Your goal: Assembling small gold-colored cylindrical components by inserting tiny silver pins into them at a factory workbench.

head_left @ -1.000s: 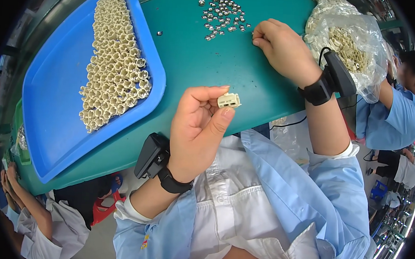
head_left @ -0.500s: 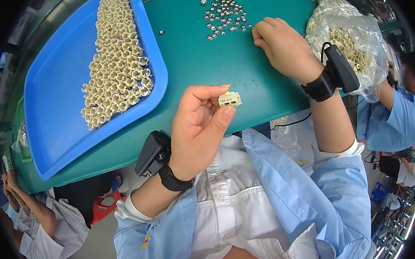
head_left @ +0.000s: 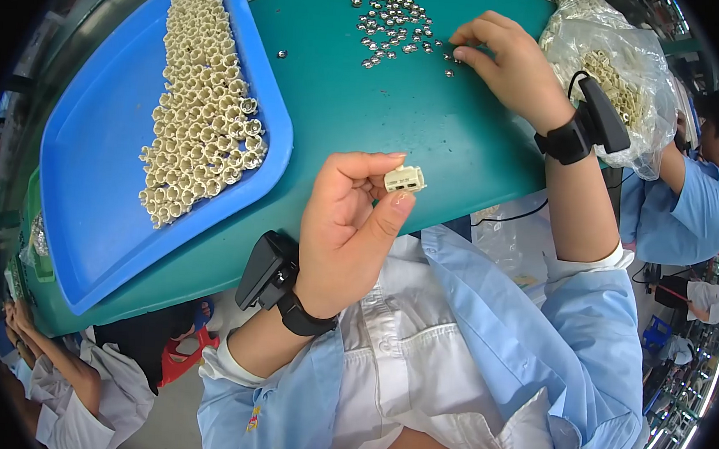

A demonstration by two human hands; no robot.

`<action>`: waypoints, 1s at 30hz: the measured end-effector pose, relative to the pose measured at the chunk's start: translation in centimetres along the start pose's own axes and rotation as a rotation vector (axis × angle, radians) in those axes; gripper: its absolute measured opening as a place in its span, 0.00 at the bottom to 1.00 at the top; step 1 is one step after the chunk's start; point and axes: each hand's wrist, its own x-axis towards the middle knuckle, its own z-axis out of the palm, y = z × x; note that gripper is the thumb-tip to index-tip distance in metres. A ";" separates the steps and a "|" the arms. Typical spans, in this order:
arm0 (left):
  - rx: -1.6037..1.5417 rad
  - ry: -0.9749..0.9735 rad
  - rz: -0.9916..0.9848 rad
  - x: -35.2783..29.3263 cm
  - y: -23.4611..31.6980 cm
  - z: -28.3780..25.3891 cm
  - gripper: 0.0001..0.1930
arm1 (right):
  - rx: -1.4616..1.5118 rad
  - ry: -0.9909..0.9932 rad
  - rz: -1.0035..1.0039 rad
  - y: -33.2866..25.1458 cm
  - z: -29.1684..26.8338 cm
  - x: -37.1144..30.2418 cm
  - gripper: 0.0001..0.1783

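My left hand is closed in a pinch, thumb and fingers gripping a small cream plastic housing with dark slots in its side. It is held up over the near edge of the green table. Farther off to the right, my right hand has its thumb and fingertips bent close together at the tabletop, by the right side of a scatter of small shiny round metal pieces. Whether a piece sits between those fingertips is too small to make out. A black device is strapped to each of my wrists.
A blue tray on the left holds many cream tubular plastic parts. One lone metal piece lies beside it on the green table. A clear bag of cream parts stands at right. Other people sit at both sides.
My right hand has shifted slightly right, and its fingers have uncurled into a pinch. A few metal pieces now lie by its fingertips. My left hand, still gripping the housing, has moved slightly right.
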 end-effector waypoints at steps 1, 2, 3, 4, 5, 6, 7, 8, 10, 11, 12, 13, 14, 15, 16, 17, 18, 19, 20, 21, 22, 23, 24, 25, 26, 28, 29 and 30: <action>0.001 -0.002 0.001 0.0 0.0 0.1 0.14 | 0.087 -0.041 0.072 0.1 0.2 0.1 0.04; 0.003 -0.005 0.003 0.0 0.0 0.1 0.14 | 0.175 -0.082 0.144 0.2 0.4 0.1 0.04; 0.004 -0.006 0.002 0.1 0.0 0.2 0.14 | 0.176 -0.081 0.145 0.2 0.3 0.2 0.04; -0.005 0.002 -0.003 0.1 0.1 0.2 0.14 | 0.131 -0.096 0.117 0.1 0.3 0.3 0.04; -0.014 0.009 -0.007 0.1 0.1 0.3 0.14 | 0.087 -0.109 0.090 -0.1 0.2 0.4 0.04; -0.023 0.016 -0.011 0.1 0.1 0.3 0.14 | 0.041 -0.123 0.062 -0.1 0.2 0.5 0.04; -0.024 0.016 -0.013 0.0 0.1 0.3 0.14 | 0.042 -0.124 0.064 -0.2 0.3 0.6 0.04; -0.024 0.017 -0.019 0.0 0.2 0.3 0.14 | 0.015 -0.130 0.059 -0.2 0.5 0.7 0.04; -0.021 0.018 -0.027 0.0 0.2 0.3 0.14 | -0.040 -0.138 0.047 -0.1 0.7 0.9 0.05; -0.021 0.017 -0.026 0.0 0.2 0.3 0.14 | -0.040 -0.137 0.047 0.0 0.7 0.9 0.05; -0.029 0.016 -0.022 0.0 0.2 0.4 0.15 | -0.032 -0.136 0.039 0.2 0.7 0.8 0.04; -0.037 0.016 -0.018 0.1 0.1 0.5 0.15 | -0.025 -0.136 0.030 0.3 0.6 0.7 0.04; -0.044 0.017 -0.014 0.0 0.1 0.4 0.15 | -0.015 -0.136 0.020 0.4 0.7 0.7 0.04; -0.041 0.019 -0.013 0.0 0.1 0.4 0.15 | -0.012 -0.135 0.018 0.3 0.7 0.7 0.04; -0.022 0.017 -0.007 0.0 0.1 0.3 0.14 | -0.023 -0.119 0.018 0.2 0.8 0.6 0.04; -0.003 0.015 -0.001 0.0 0.1 0.2 0.14 | -0.033 -0.103 0.018 0.0 0.8 0.6 0.04; 0.015 0.013 0.005 0.0 0.1 0.1 0.13 | -0.043 -0.087 0.018 0.0 0.8 0.5 0.04; 0.015 0.012 0.005 0.0 0.0 0.2 0.13 | -0.044 -0.087 0.020 0.1 0.8 0.4 0.04; -0.004 0.024 -0.002 0.0 0.0 0.2 0.13 | 0.001 -0.026 0.039 0.4 0.9 0.4 0.04; -0.022 0.037 -0.009 0.0 0.0 0.2 0.13 | 0.047 0.035 0.059 0.8 1.0 0.3 0.04; -0.041 0.050 -0.016 0.0 0.0 0.3 0.13 | 0.092 0.096 0.079 1.1 1.1 0.2 0.04; -0.041 0.049 -0.017 0.0 0.0 0.3 0.13 | 0.091 0.097 0.080 1.5 1.2 0.0 0.04; -0.041 0.057 -0.028 0.0 0.1 0.3 0.13 | 0.266 0.122 0.126 1.8 1.4 0.1 0.04; -0.040 0.065 -0.039 0.0 0.2 0.3 0.13 | 0.441 0.147 0.173 1.9 1.4 0.2 0.04; -0.039 0.073 -0.050 0.0 0.2 0.3 0.13 | 0.616 0.171 0.219 2.0 1.4 0.2 0.04; -0.063 0.074 -0.058 0.1 0.3 0.3 0.13 | 0.633 0.135 0.253 2.2 1.0 -0.1 0.05; -0.088 0.077 -0.066 0.2 0.4 0.3 0.14 | 0.650 0.097 0.287 1.8 0.6 -0.1 0.06; -0.113 0.079 -0.075 0.2 0.4 0.3 0.14 | 0.667 0.058 0.321 1.5 0.3 -0.1 0.08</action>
